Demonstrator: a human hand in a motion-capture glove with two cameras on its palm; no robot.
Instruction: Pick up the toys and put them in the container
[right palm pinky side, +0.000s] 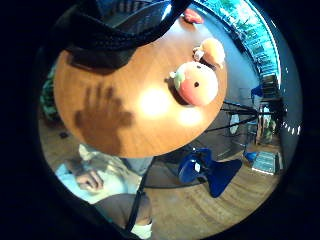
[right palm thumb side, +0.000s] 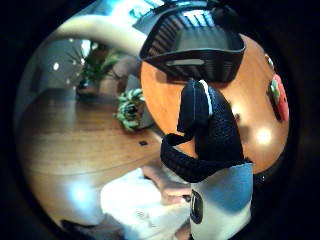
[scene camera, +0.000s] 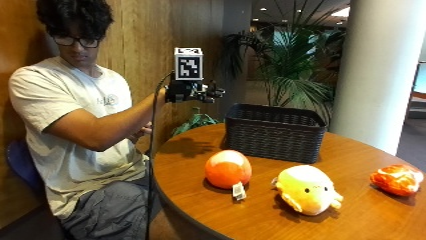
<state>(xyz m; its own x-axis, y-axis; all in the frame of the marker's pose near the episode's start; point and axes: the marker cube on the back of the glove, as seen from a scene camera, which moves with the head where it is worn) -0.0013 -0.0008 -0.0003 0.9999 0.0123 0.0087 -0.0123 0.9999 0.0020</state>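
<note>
hand (scene camera: 200, 92) raised, holding nothing (fingers spread) — toys untouched; basket (scene camera: 274, 131) interior hidden

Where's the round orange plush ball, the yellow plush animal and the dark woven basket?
round orange plush ball (scene camera: 227, 168), outside view, middle of its front.
yellow plush animal (scene camera: 306, 188), outside view, its rounded body.
dark woven basket (scene camera: 274, 136), outside view, its front wall.
</note>
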